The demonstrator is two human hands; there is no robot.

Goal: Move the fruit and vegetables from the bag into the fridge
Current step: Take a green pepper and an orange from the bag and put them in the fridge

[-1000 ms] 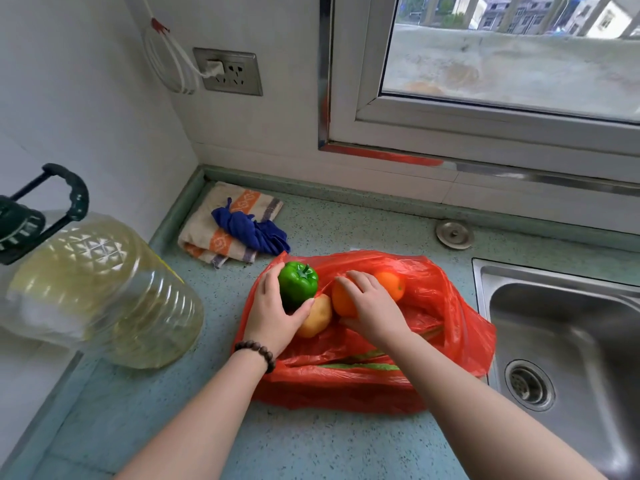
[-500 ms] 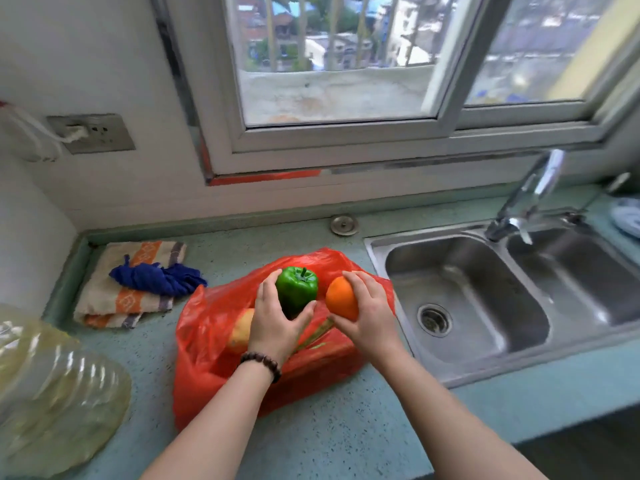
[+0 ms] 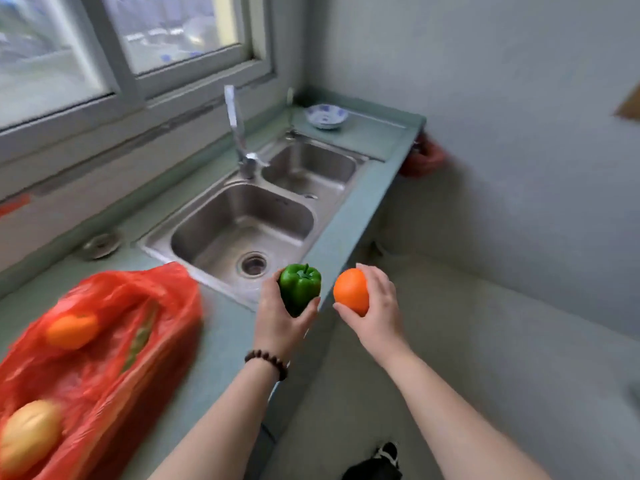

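Observation:
My left hand (image 3: 277,320) grips a green bell pepper (image 3: 299,287) in the air near the counter's front edge. To its right, over the floor, my right hand (image 3: 379,306) holds an orange (image 3: 350,291). The red plastic bag (image 3: 104,348) lies open on the counter at the lower left. Inside it I see another orange (image 3: 71,330), a yellowish potato-like item (image 3: 29,436) and a long green vegetable (image 3: 138,341). The fridge is not in view.
A steel double sink (image 3: 242,223) with a tall tap (image 3: 239,133) is set in the green counter (image 3: 346,230). A patterned bowl (image 3: 325,116) stands at the counter's far end. A sink plug (image 3: 100,244) lies by the wall. Grey floor (image 3: 485,341) spreads to the right.
Both hands have lifted the pepper and the orange out of the bag and carried them right, past the counter edge. My view has swung right; the bag has slid to the lower left.

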